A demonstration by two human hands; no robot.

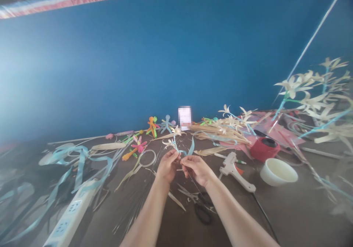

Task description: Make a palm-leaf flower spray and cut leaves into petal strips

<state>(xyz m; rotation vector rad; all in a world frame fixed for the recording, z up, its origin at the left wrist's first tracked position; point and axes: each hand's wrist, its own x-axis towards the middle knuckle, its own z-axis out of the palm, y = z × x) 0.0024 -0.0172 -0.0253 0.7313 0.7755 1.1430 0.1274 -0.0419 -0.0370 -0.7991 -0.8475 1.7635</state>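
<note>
Between my hands is a small artificial flower stem (174, 142) with cream petals at its top. My left hand (168, 164) pinches the stem just below the flowers. Close beside it, my right hand (195, 168) has its fingers closed on a light blue ribbon (191, 146), which loops up behind the fingers and meets the stem. A thin wire runs down below the right hand. Scissors (197, 199) with black handles lie open on the table under my hands. The fingertips partly hide where ribbon and stem meet.
A white glue gun (235, 171), white bowl (278, 171) and red tape roll (264, 147) lie to the right, near finished flower sprays (311, 96). On the left are a power strip (71, 214), tangled blue ribbon (79, 155) and loose wires. Colourful pipe-cleaner figures (151, 126) stand by the blue wall.
</note>
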